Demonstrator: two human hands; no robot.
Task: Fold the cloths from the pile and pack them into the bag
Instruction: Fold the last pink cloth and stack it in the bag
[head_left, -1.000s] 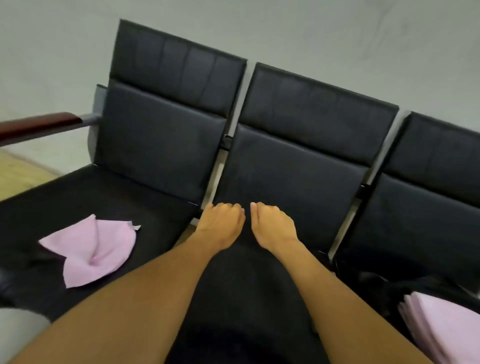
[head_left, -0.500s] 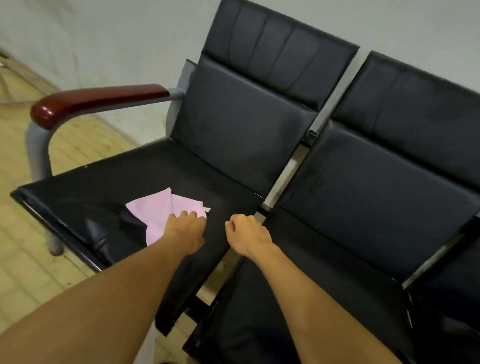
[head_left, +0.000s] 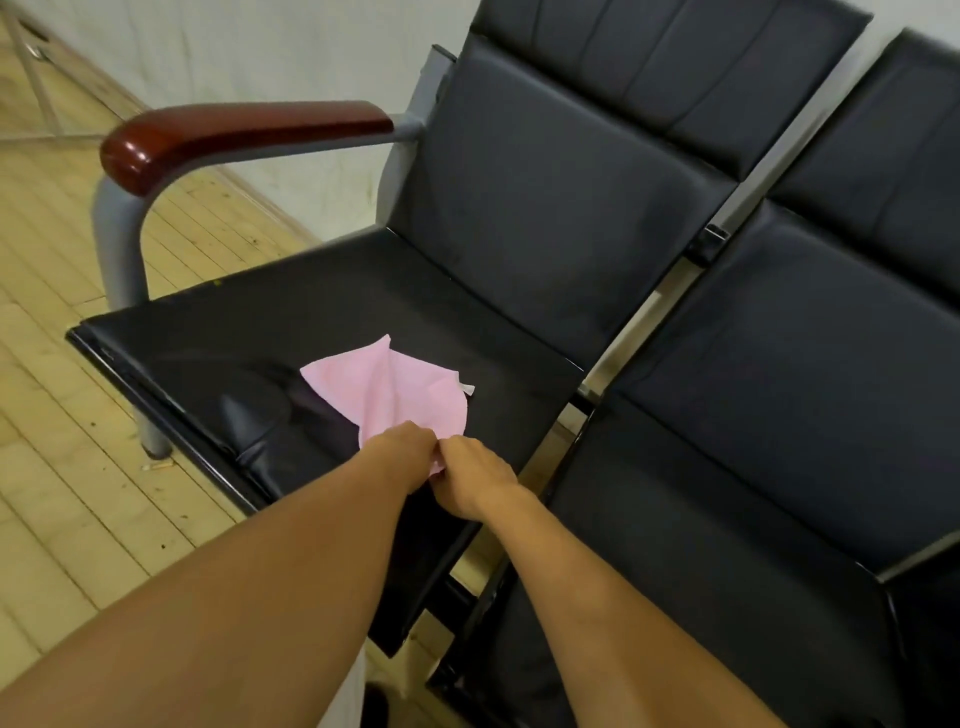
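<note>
A crumpled pink cloth (head_left: 395, 392) lies on the black seat (head_left: 249, 332) of the leftmost chair. My left hand (head_left: 402, 454) and my right hand (head_left: 475, 480) meet at the cloth's near corner, and both pinch its edge there. The fingertips are hidden behind the knuckles. A small white tag shows at the cloth's right corner. No bag and no pile of cloths are in view.
A dark red wooden armrest (head_left: 244, 130) on a grey metal frame stands at the seat's left. A second black seat (head_left: 753, 467) adjoins on the right, with a gap between them. Light wooden floor (head_left: 62, 467) lies to the left, a white wall behind.
My view swung left, from the middle seat to the leftmost one. Both hands travelled left to the pink cloth and took hold of its near corner.
</note>
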